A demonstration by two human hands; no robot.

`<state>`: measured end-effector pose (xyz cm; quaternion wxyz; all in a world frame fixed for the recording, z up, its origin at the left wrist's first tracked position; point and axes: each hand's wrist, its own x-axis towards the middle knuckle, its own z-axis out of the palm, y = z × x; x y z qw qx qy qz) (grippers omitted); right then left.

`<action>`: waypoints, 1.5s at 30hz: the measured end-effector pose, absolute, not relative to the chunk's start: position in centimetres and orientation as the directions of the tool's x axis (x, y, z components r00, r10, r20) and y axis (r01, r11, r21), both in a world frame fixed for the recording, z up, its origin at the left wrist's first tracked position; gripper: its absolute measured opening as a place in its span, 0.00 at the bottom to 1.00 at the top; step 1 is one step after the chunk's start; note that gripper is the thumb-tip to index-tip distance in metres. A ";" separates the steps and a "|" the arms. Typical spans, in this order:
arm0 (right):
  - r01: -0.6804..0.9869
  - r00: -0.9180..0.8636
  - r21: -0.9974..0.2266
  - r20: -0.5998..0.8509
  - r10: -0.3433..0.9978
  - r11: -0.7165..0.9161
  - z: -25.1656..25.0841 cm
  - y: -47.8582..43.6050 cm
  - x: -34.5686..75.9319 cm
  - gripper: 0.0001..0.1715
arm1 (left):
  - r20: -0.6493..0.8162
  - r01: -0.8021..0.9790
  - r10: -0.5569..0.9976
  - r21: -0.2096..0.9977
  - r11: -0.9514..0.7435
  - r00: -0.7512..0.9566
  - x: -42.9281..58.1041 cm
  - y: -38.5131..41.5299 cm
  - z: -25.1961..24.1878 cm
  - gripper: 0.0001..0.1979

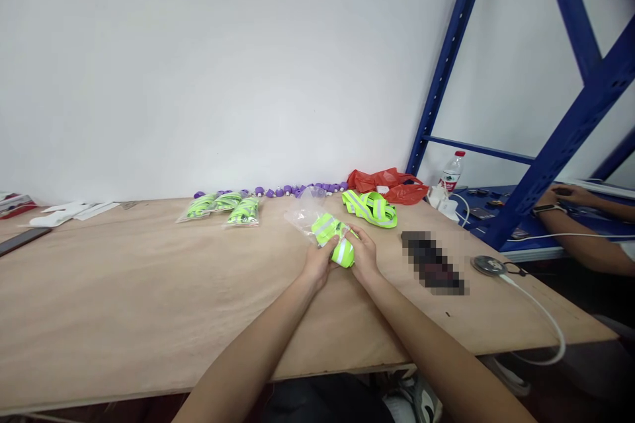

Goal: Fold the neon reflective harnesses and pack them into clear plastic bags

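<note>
A folded neon-yellow reflective strap [342,253] with silver stripes is held between both hands above the table. My left hand [320,263] grips its left side, thumb on top. From the right, my right hand [364,252] closes its fingers around the other side. A clear plastic bag [303,211] spreads out from the far end of the bundle; how far the strap sits inside it I cannot tell. Just beyond my right hand lies a looser reflective strap [371,208]. Several bagged straps [244,211] rest farther left.
Purple pieces [288,191] line the wall, beside a red plastic bag [387,184]. A bottle [451,172], a blurred dark object [434,264] and a round corded device [489,266] are at right. Beyond a blue rack [560,112], another person's arms [570,228] show.
</note>
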<state>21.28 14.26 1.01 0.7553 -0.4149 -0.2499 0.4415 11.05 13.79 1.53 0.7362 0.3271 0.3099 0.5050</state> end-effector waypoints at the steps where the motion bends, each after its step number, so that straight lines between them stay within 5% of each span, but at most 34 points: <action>1: -0.437 0.489 -0.859 0.021 0.872 0.265 1.0 14.3 21.3 0.25 | -0.135 -0.526 0.942 0.800 0.287 0.308 10.9 13.8 1.6 0.28; 11: -0.315 0.554 -0.914 0.040 0.831 0.254 -0.4 15.1 21.7 0.30 | -0.108 -0.555 0.963 0.799 0.231 0.245 10.8 13.8 1.1 0.26; 17: -0.521 0.309 -0.832 0.022 0.951 0.188 -0.3 14.9 21.3 0.33 | -0.077 -0.574 0.994 0.811 0.110 0.081 9.8 15.1 1.1 0.26; 24: -0.507 0.042 -0.860 0.038 0.998 0.054 0.7 13.9 20.9 0.31 | 0.056 -0.439 0.998 0.897 -0.054 -0.008 8.9 15.8 0.7 0.23; 32: -0.534 0.136 -0.844 -0.037 0.990 0.042 0.3 14.2 21.6 0.29 | 0.219 -0.139 0.973 0.968 -0.208 0.069 8.2 15.9 1.3 0.20; 45: -0.499 0.289 -0.848 0.033 0.957 0.180 0.1 14.0 20.9 0.31 | 0.163 -0.161 0.979 0.977 -0.142 0.121 8.7 15.3 1.1 0.16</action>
